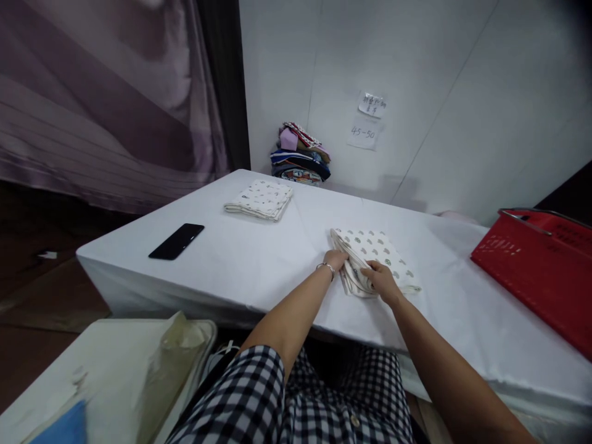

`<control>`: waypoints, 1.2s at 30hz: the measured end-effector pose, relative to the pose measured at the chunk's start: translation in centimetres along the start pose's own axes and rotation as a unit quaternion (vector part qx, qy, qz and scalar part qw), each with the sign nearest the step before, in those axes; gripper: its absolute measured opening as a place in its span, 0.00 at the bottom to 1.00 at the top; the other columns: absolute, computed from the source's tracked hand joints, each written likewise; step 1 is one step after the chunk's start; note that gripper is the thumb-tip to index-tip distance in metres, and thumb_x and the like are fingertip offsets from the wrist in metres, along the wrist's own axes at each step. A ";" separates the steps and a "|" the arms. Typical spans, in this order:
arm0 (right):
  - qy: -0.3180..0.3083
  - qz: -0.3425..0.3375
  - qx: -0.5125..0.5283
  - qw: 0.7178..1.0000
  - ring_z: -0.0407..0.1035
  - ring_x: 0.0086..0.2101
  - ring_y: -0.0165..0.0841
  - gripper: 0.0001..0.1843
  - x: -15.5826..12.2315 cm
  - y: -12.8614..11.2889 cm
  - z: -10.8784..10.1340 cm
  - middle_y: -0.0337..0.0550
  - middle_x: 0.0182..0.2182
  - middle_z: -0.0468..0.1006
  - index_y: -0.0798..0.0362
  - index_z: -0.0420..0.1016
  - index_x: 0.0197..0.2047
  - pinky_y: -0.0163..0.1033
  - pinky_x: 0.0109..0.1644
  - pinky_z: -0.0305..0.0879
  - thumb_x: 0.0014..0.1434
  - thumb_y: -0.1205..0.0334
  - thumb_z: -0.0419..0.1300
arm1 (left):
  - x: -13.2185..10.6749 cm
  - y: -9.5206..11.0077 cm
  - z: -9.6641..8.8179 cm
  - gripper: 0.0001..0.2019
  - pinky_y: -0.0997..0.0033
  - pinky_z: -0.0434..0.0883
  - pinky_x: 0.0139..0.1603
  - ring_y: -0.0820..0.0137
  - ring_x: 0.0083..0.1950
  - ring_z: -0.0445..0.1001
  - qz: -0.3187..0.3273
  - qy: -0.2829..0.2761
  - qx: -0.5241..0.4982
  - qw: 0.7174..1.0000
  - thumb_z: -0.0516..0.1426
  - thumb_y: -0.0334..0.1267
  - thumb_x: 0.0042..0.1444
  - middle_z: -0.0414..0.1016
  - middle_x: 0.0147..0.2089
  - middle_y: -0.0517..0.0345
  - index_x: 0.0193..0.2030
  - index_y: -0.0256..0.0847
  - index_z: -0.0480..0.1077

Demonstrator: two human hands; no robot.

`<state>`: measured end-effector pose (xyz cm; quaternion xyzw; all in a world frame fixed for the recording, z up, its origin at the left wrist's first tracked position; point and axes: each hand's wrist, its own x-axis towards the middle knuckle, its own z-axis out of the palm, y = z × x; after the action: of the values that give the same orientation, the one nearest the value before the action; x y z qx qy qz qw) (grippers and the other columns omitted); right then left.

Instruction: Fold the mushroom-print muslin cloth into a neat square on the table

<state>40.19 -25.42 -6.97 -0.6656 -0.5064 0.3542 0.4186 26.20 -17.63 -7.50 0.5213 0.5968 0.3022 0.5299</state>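
Note:
A white cloth [377, 248] with small grey and green prints lies folded in layers on the white-covered table [277, 265]. My left hand [336, 259], with a bracelet at the wrist, grips the cloth's left edge. My right hand [380, 279] pinches its near edge, thumb on top, and the fingertips under the layers are hidden. Farther back and to the left rests a second folded white cloth [261, 198] with small dark prints, touched by neither hand.
A black phone [177, 241] lies near the table's left edge. At right stands a red basket [541, 265]. A pile of folded fabrics [300, 157] sits by the back wall, below paper signs [365, 131]. A white surface [120, 364] with a plastic bag is at lower left.

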 end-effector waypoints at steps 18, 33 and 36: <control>-0.055 0.075 0.192 0.977 0.68 0.23 0.30 0.18 -0.1 -0.6 -0.9 0.38 0.23 0.76 0.54 0.74 0.34 0.34 0.28 0.62 0.38 0.57 0.65 | -0.6 0.1 -0.9 0.04 0.75 0.64 0.30 0.69 0.31 0.72 0.006 0.048 0.016 0.999 0.57 0.35 0.45 0.74 0.25 0.55 0.27 0.36 0.71; -0.083 -0.150 -0.231 0.958 0.69 0.36 0.35 0.18 -1.9 -3.1 0.8 0.41 0.37 0.77 0.49 0.75 0.43 0.39 0.42 0.63 0.52 0.52 0.54 | 2.3 0.8 -0.2 0.05 0.75 0.60 0.21 0.72 0.22 0.68 -0.089 0.036 -0.068 0.993 0.59 0.34 0.43 0.70 0.21 0.56 0.27 0.33 0.70; -0.049 -0.146 -0.226 0.962 0.69 0.37 0.35 0.20 0.1 -3.5 -0.7 0.42 0.36 0.77 0.51 0.76 0.40 0.38 0.42 0.63 0.56 0.49 0.50 | 2.4 0.8 -0.1 0.07 0.75 0.60 0.20 0.72 0.23 0.68 -0.095 0.034 -0.073 0.992 0.60 0.35 0.44 0.71 0.23 0.55 0.28 0.33 0.70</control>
<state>39.55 -24.97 -3.53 -0.6433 -0.6851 0.1978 0.2786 26.56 -15.16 -7.50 0.4118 0.6377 0.3107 0.5721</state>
